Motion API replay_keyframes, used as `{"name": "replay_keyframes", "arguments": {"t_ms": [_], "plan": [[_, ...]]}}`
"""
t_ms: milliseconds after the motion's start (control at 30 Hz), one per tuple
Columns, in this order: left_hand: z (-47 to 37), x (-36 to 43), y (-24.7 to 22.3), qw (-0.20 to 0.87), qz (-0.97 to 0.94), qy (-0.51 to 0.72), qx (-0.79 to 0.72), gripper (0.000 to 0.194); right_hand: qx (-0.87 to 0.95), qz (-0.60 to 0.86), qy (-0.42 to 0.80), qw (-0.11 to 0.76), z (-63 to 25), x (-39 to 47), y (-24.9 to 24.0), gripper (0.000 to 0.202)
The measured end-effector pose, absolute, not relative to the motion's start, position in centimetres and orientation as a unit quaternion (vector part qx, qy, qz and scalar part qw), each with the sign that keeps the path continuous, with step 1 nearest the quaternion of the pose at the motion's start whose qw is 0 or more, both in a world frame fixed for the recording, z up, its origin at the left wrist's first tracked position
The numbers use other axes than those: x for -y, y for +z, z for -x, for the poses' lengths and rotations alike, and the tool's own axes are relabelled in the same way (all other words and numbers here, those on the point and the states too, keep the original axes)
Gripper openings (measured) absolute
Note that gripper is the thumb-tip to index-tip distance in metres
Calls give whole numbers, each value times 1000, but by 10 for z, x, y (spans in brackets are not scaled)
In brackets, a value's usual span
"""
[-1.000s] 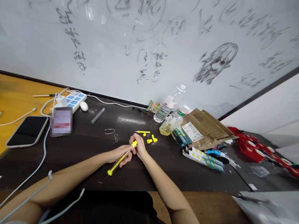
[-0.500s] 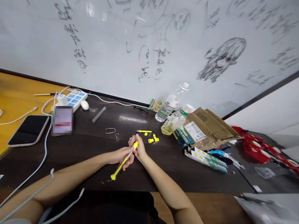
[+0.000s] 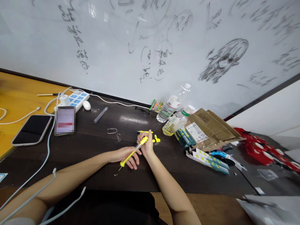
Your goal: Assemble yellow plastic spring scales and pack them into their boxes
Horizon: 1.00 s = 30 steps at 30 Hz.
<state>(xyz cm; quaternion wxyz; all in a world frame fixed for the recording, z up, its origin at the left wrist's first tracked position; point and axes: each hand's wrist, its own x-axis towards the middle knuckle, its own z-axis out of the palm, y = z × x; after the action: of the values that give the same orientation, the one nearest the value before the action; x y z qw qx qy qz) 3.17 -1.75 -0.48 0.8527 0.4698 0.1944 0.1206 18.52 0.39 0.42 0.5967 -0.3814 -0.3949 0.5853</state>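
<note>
A slim yellow tool with a clear barrel (image 3: 134, 153) slants across the space between my hands. My right hand (image 3: 147, 147) is closed round its upper end, where a yellow cap shows. Below the barrel my left hand (image 3: 127, 156) lies palm up with fingers spread; whether it touches the barrel I cannot tell. A thin wire sticks out from the tool's lower yellow end. Just beyond my right hand lie a thin yellow rod (image 3: 145, 132), partly covered by the fingers, and small yellow parts (image 3: 157, 138). Two bent wire pieces (image 3: 112, 131) lie to the left.
A clear tube (image 3: 100, 115) lies farther back. At right are a water bottle (image 3: 168, 109), a bottle of yellow liquid (image 3: 172, 125), a cardboard parcel (image 3: 208, 125), printed boxes (image 3: 208, 161) and scissors (image 3: 231, 159). A phone (image 3: 31, 130), power strip (image 3: 77, 100) and cables are left.
My right hand has moved right with the yellow tool, whose lower end has also shifted right and up. The fingers of my left hand have opened away from the barrel.
</note>
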Motion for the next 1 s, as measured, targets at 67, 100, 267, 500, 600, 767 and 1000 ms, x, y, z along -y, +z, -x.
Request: {"name": "replay_keyframes", "arguments": {"t_ms": [67,100,267,500,600,767,1000], "plan": [[-30,18,-2,852,-475,120,-184,43,351,372,565,647,-196,-9,9,54],[-29,18,-1,850,-480,124,-178,41,333,374,555,664,-201,-11,10,50],[-25,19,0,831,-505,161,-167,42,317,414,497,694,-210,-17,5,22],[-25,15,0,813,-501,228,-190,46,382,392,596,587,-199,-13,4,53],[-26,12,-1,800,-498,260,-211,50,427,362,634,534,-192,-8,6,50],[-28,9,-4,772,-511,279,-256,51,424,359,647,523,-187,-2,7,34],[-29,10,-1,811,-479,237,-239,49,371,351,647,567,-199,-11,4,31]]}}
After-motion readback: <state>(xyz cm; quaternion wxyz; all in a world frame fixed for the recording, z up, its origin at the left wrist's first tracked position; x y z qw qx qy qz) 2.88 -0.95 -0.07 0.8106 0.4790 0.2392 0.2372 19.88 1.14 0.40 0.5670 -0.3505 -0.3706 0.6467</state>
